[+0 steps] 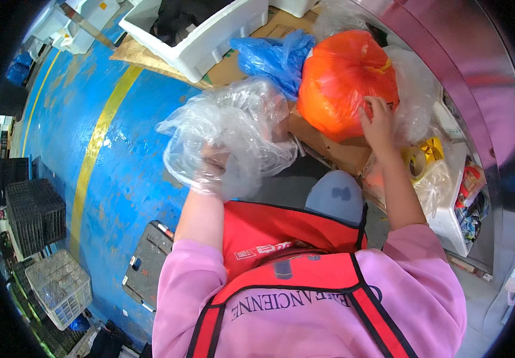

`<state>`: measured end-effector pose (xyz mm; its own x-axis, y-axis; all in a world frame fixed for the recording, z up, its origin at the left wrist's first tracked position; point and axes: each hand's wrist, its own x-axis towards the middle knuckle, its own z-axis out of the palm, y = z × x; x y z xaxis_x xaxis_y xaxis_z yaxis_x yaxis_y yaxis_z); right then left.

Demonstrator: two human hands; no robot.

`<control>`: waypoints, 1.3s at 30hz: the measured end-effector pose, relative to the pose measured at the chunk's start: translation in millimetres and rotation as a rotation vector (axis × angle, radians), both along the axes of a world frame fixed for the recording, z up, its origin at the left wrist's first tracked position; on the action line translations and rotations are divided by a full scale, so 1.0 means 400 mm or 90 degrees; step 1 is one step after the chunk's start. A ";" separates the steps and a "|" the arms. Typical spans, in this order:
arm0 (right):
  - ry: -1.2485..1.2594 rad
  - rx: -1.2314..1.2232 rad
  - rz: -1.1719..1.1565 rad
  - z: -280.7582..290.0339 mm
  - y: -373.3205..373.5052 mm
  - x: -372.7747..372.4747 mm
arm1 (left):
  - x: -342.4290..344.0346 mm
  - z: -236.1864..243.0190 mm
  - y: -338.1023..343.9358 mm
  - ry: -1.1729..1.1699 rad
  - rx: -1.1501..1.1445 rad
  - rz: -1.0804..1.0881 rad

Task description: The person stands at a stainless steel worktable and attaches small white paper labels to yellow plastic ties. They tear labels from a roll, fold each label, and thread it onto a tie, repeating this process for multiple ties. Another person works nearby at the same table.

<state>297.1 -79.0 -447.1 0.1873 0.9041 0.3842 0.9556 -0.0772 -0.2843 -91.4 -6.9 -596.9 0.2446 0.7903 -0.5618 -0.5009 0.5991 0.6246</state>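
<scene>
handling thin plastic film calls for caution. the left hand [214,160] is surrounded by the loose folds of the clear bag [248,128]; these obscure its fingers, and whether they grasp the plastic cannot be told. the right hand [380,122] touches the near right side of the bulging orange bag [342,77], fingers bent; whether they pinch the film cannot be told. the orange bag sits just right of the blue bag [276,59], by the brown cardboard [314,132].

possible faults:
1. tearing: the orange film looks thin and taut; a hard pull with bent fingers could split it.
2. rolling: the orange bag is rounded; a one-sided push could shift it into the blue bag.
3. snagging: loose clear film could tangle round the left hand or catch on a cardboard edge.
4. slipping: a weak hold could let the clear bag drop to the blue floor [120,140].
</scene>
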 end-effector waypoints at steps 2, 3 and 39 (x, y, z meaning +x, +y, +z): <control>0.240 -0.093 0.060 -0.034 0.016 -0.097 | 0.003 0.005 -0.004 -0.008 0.012 -0.030; 0.330 -0.187 0.098 -0.068 0.023 -0.142 | 0.005 0.008 -0.002 -0.014 0.018 -0.045; 0.734 -0.122 -0.022 -0.027 -0.230 -0.190 | 0.258 0.510 -0.285 0.236 1.021 -0.493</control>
<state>221.2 -171.1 -457.9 0.3609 0.9166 -0.1719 0.1352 -0.2338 -0.9628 11.9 -121.0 -392.7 0.8312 0.3410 0.4391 -0.1498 -0.6232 0.7676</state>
